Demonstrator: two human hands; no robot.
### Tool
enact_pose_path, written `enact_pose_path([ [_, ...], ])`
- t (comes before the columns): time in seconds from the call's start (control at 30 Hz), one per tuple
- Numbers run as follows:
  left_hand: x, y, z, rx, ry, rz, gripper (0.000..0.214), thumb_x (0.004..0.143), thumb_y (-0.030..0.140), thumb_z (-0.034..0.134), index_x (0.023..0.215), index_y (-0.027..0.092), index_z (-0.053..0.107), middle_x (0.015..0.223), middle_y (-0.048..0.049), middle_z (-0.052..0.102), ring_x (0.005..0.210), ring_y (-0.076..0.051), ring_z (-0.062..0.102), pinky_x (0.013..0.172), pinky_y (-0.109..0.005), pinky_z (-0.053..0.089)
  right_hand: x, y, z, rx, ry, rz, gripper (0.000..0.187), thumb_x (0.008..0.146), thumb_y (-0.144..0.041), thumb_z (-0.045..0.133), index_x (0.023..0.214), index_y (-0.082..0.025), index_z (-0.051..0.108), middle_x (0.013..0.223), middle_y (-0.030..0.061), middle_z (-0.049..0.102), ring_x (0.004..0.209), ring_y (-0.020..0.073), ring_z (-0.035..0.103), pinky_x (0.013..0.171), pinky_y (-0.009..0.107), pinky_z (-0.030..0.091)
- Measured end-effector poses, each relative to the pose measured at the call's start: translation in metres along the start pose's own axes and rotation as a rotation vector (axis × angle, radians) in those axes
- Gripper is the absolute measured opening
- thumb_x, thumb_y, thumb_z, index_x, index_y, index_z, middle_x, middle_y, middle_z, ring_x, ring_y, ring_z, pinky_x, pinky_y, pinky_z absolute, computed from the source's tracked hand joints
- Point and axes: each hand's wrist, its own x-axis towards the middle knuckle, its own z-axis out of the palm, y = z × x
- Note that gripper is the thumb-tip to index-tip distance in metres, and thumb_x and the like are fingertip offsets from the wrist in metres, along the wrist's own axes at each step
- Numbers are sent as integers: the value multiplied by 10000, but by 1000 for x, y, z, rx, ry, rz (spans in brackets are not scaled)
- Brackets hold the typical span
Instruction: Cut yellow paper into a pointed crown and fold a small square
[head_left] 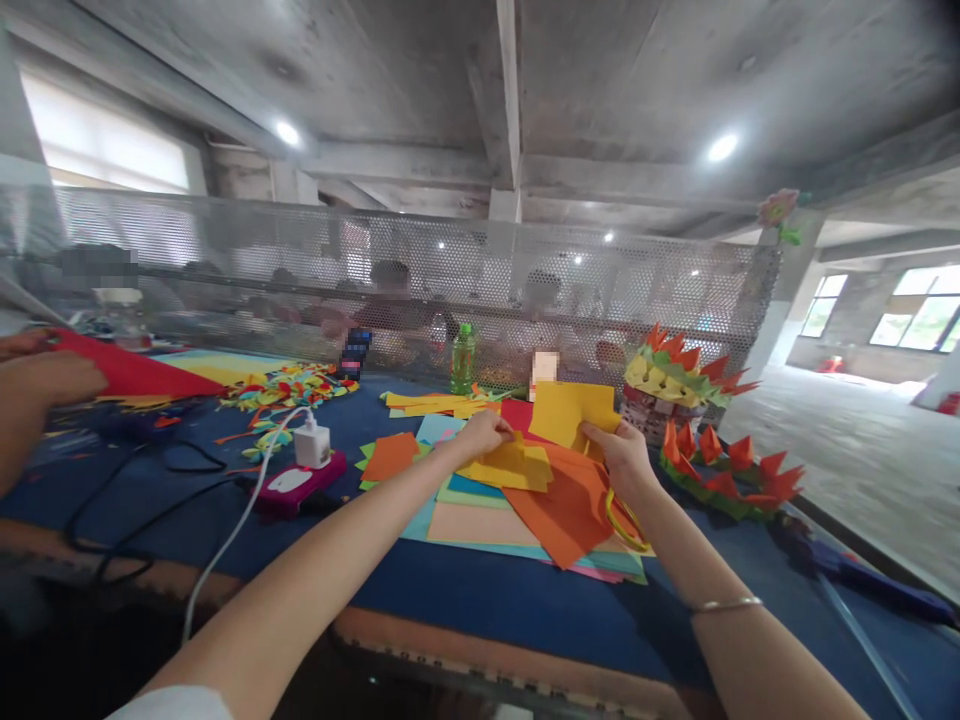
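Observation:
My left hand [484, 432] pinches the edge of a yellow paper sheet [514, 465] that lies over a stack of coloured sheets [480, 520] on the blue table [480, 600]. My right hand [624, 458] holds up another yellow sheet [570, 412] by its lower right corner, fingers closed on it. An orange sheet [562, 510] lies under both hands. A yellow ring-shaped handle, maybe of scissors [626, 525], shows just below my right wrist.
A folded paper craft basket [675, 385] and red-orange paper points [739, 470] stand at the right. A green bottle [463, 360] stands by the mesh screen. A white charger [312, 443] with cables, paper scraps [289, 390] and another person's hand [45, 385] with red paper lie at the left.

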Motion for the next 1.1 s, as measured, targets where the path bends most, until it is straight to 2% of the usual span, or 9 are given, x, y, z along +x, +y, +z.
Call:
enact_pose_path([
  [0.23, -11, 10, -29, -16, 66, 98, 251, 786, 280, 515, 571, 168, 577, 521, 33, 434, 555, -131, 415, 560, -228, 293, 1, 1, -2, -30, 35, -36, 327, 503, -236, 794, 812, -174, 704, 807, 39, 772, 662, 205, 713, 611, 294, 575],
  [0.43, -34, 28, -46, -37, 66, 196, 226, 833, 289, 525, 648, 171, 578, 599, 25, 491, 607, -135, 438, 571, -220, 299, -2, 7, 1, -82, -21, -35, 329, 497, -250, 801, 799, -166, 701, 781, 45, 769, 647, 216, 709, 593, 309, 572],
  [0.57, -46, 33, -43, -32, 67, 237, 128, 863, 271, 525, 807, 179, 593, 712, 11, 548, 642, -140, 467, 613, -237, 329, -10, 14, 7, -112, -116, 3, 336, 477, -273, 835, 773, -171, 711, 786, 51, 769, 661, 219, 712, 620, 321, 580],
  [0.63, -49, 33, -39, -17, 86, 259, 55, 851, 218, 541, 825, 184, 576, 758, 2, 562, 679, -147, 491, 650, -246, 351, -16, 16, 11, -119, -171, 35, 352, 471, -299, 854, 769, -171, 716, 803, 59, 771, 670, 227, 715, 625, 331, 583],
  [0.77, -57, 35, -28, 33, 212, 380, 84, 845, 129, 550, 787, 189, 556, 834, -22, 572, 806, -172, 537, 763, -276, 398, -28, 19, 18, -125, -283, 104, 394, 476, -339, 873, 799, -167, 726, 827, 65, 774, 668, 224, 718, 618, 320, 582],
  [0.9, -67, 40, -21, 105, 289, 426, 85, 865, 161, 587, 791, 197, 565, 901, -42, 558, 892, -196, 558, 830, -316, 430, -35, 20, 22, -135, -396, 182, 403, 466, -336, 886, 800, -165, 738, 841, 69, 777, 672, 226, 724, 624, 312, 582],
  [0.97, -71, 42, -19, 114, 348, 436, 81, 838, 186, 645, 829, 198, 566, 1016, -69, 555, 1021, -228, 547, 922, -358, 419, -37, 21, 22, -140, -434, 214, 393, 471, -329, 887, 805, -176, 748, 856, 72, 778, 687, 239, 729, 631, 324, 587],
  [1.03, -73, 41, -18, 57, 406, 395, 293, 746, 214, 755, 963, 198, 560, 1192, -112, 522, 1185, -277, 484, 1025, -416, 367, -38, 22, 21, -143, -456, 232, 381, 479, -322, 889, 811, -189, 756, 875, 72, 779, 708, 245, 734, 649, 330, 591],
  [1.1, -74, 36, -17, -103, 407, 236, 624, 615, 221, 849, 1131, 188, 500, 1324, -163, 463, 1264, -317, 437, 1055, -457, 345, -38, 22, 20, -140, -477, 241, 381, 485, -325, 891, 820, -200, 760, 898, 73, 778, 742, 253, 738, 683, 342, 594],
])
